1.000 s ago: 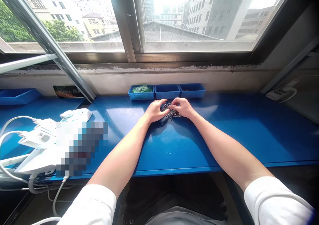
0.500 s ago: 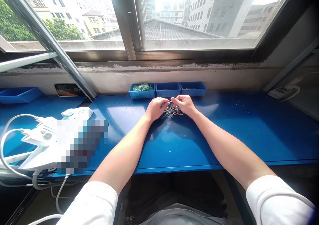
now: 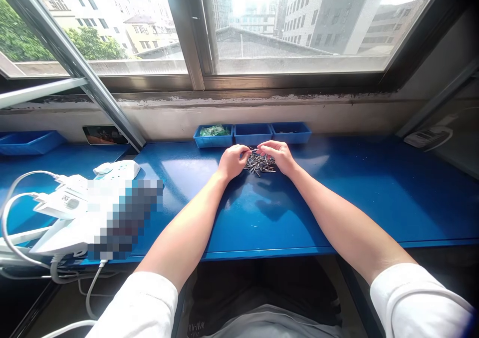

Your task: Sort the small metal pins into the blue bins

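Blue table (image 3: 258, 228), hands (image 3: 232, 162) (image 3: 280, 156) (at metal pile (image 3: 260, 165)), room toward front edge (image 3: 262, 253)

Bright daylight came through the wide, metal-framed window (image 3: 200, 38) above a pale wall (image 3: 179, 118) and lay in patches across the blue surface (image 3: 258, 228).

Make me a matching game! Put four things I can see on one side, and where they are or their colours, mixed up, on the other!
Things
1. pile of small metal pieces
2. green plastic bag
3. power strip
4. trees

Matches
A. white, on the left side of the picture
B. outside the window
C. on the blue table, by the two hands, left and right
D. in the left tray of the row of three

Right pairs: 1-C, 2-D, 3-A, 4-B
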Action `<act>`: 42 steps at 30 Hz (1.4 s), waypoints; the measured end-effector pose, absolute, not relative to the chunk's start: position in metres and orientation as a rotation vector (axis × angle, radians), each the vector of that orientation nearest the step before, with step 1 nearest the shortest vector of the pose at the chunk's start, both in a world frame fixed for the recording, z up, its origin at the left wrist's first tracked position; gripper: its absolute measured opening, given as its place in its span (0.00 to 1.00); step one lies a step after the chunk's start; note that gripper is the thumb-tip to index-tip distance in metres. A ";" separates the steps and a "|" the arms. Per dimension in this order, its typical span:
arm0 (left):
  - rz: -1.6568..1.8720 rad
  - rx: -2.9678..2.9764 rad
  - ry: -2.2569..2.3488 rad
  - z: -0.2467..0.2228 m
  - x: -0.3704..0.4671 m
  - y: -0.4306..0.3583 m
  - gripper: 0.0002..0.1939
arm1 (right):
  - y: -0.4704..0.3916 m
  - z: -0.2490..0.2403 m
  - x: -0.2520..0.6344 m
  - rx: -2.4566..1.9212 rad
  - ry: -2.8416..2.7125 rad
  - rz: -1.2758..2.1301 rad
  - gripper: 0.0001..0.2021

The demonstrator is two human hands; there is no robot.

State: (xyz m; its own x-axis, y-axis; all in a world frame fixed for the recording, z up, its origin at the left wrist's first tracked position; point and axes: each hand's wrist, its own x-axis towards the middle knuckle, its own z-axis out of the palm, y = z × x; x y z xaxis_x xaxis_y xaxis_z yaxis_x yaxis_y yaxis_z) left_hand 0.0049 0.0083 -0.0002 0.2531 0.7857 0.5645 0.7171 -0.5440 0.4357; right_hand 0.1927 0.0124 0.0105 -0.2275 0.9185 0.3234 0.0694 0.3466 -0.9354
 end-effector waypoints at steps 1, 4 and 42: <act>1.162 2.404 1.475 0.000 0.005 0.008 0.11 | 0.012 0.010 0.193 -0.912 -1.595 1.049 0.16; 1.118 2.372 1.525 0.001 0.006 0.006 0.12 | 0.012 0.011 0.194 -0.912 -1.616 1.062 0.16; 0.913 2.268 1.778 -0.008 -0.004 0.018 0.14 | 0.029 -0.005 0.199 -1.418 -2.096 0.026 0.31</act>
State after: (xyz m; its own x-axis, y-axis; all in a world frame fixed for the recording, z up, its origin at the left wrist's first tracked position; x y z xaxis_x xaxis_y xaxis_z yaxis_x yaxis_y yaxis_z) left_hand -0.0037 0.0178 -0.0082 0.1289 0.9151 0.3820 0.8440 -0.3035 0.4422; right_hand 0.1993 0.0292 -0.0047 -0.2482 0.8502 0.4643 0.8382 0.4287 -0.3370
